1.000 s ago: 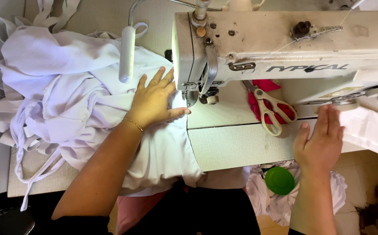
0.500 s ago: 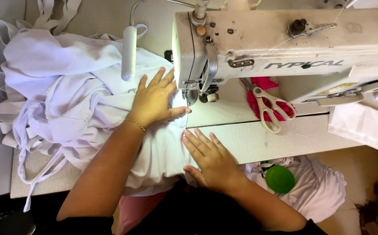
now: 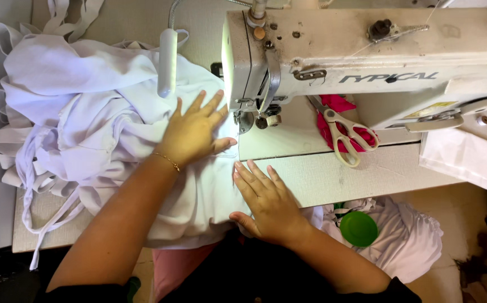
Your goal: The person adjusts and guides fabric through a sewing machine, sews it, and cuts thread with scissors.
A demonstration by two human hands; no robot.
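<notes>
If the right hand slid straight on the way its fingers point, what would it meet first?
The right hand points up-left along the white fabric; it would likely meet the left hand's thumb first, just before the sewing machine's needle area.

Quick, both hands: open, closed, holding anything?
Left hand: open, flat on the white fabric beside the sewing machine, gripping nothing.
Right hand: open, fingers on the fabric edge, gripping nothing.
</notes>
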